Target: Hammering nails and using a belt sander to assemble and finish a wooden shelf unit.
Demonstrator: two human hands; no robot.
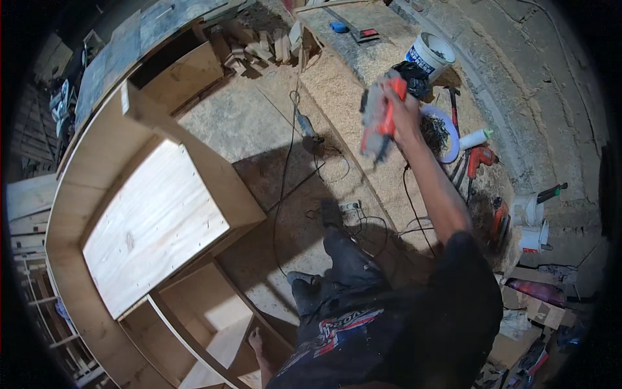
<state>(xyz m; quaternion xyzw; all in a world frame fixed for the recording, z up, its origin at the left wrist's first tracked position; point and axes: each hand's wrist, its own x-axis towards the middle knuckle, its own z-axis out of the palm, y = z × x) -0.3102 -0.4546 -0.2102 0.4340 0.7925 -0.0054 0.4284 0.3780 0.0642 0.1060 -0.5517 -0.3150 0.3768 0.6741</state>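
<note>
A red-and-grey handheld power tool [383, 117] is gripped in my right hand [404, 115], held up over the sawdust-covered bench. Motion blur hides its exact kind. At the lower left, my left hand [256, 340] is beside an inner panel of a large open wooden cabinet [214, 185]; its fingers are too small and dim to read. A pale board [155, 227] fills one section of the cabinet. Near my right hand are a black plastic bag [413, 79] and a round purple-rimmed tub [447, 135] of nails or screws.
An angle grinder [307, 126] and a power strip [350, 206] lie among cords. On the right are a white bucket [433, 53], a hammer [453, 107], a white bottle [475, 139] and a red drill [481, 159]. Wood offcuts [259, 48] are piled at the back.
</note>
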